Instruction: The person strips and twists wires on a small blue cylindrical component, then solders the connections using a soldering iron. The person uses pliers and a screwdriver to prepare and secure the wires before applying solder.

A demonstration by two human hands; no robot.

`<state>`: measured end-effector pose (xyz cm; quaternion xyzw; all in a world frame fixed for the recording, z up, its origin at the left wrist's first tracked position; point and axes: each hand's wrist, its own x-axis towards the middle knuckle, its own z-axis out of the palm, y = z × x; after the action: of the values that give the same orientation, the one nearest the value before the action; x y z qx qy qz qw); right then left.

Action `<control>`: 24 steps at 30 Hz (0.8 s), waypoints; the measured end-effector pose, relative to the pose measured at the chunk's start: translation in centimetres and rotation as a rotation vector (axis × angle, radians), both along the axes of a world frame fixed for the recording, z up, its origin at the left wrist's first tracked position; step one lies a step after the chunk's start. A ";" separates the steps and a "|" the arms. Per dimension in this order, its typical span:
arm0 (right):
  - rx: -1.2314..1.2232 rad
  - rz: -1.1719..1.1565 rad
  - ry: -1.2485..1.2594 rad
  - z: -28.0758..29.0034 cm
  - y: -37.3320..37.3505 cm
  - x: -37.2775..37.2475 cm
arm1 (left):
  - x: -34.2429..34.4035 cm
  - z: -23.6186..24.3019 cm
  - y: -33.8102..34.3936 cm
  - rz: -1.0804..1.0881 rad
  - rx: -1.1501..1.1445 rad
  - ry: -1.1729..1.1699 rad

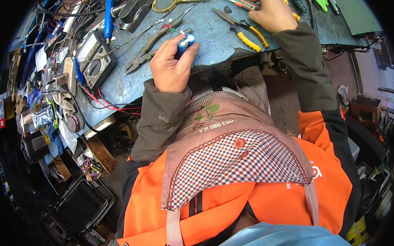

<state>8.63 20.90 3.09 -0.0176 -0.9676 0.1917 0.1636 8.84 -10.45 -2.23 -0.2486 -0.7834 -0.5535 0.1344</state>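
Note:
My left hand (171, 68) is closed around a pair of blue cylindrical battery cells (183, 45), held upright near the bench's front edge with their ends facing up. Farther right, my right hand (275, 13) grips the end of a utility knife (241, 3) with red and pale parts, its tip pointing left. Just below that hand, pliers with yellow-and-black handles (245, 38) lie with the jaws slightly apart. Beside the left hand rests a larger pair of worn pliers (142, 56), partly hidden by the fingers.
The worn blue bench top (216, 52) carries a magnifying glass (164, 2) at the back and a multimeter (98, 65) with red and black leads on the left. A blue screwdriver (109, 17) lies beyond it. Several hand tools and a green clip (321, 3) sit far right.

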 end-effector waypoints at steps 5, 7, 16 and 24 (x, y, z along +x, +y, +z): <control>-0.671 0.115 0.095 2.0 -3.0 4.4 | 0.2 0.4 -0.2 0.020 0.011 0.034; -0.873 0.321 -0.024 2.8 -4.7 6.7 | 0.1 -0.1 -0.5 0.016 0.016 0.037; -0.272 0.316 -0.024 0.3 -10.7 10.5 | 0.1 0.2 -0.5 -0.101 -0.064 -0.057; -0.152 0.333 0.056 0.0 -10.4 10.3 | 0.0 0.6 -0.8 -0.160 -0.102 -0.071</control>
<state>18.91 10.50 3.11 0.1357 -0.9350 0.2889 0.1547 8.88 -11.28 -1.62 -0.2971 -0.7925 -0.5303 0.0492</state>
